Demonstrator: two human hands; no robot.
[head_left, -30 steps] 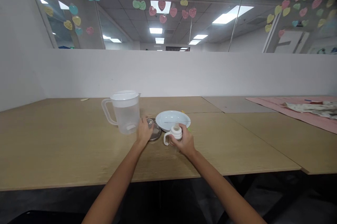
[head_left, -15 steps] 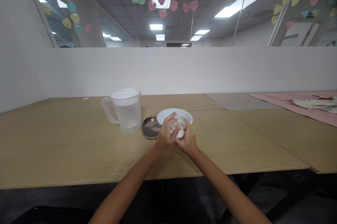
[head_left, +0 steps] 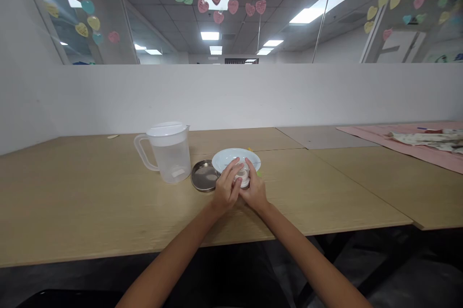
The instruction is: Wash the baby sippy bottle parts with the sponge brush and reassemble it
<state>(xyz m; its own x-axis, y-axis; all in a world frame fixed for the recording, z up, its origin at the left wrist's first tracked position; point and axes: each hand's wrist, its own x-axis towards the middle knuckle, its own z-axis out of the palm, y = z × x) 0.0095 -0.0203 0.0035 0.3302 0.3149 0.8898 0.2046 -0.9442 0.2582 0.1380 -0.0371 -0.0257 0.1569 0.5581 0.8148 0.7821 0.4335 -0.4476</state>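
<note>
My left hand and my right hand close together around a small clear globe with a white base, like a snow globe. Fingers of both hands curl over its sides and hide much of the clear part. Just behind them sits a shallow white bowl, partly covered by the hands. To the left of my left hand lies a round, low-rimmed metal dish. Farther left stands a translucent plastic pitcher with a white lid and a handle on its left.
A pale wooden table reaches to a white wall with glass above. Small yellow and green bits peek out by the bowl. On the right, a pink cloth carries a patterned fabric.
The view has turned slightly right, so everything sits a little farther left. Both hands keep hold of the globe, and my left fingers now cover more of it.
</note>
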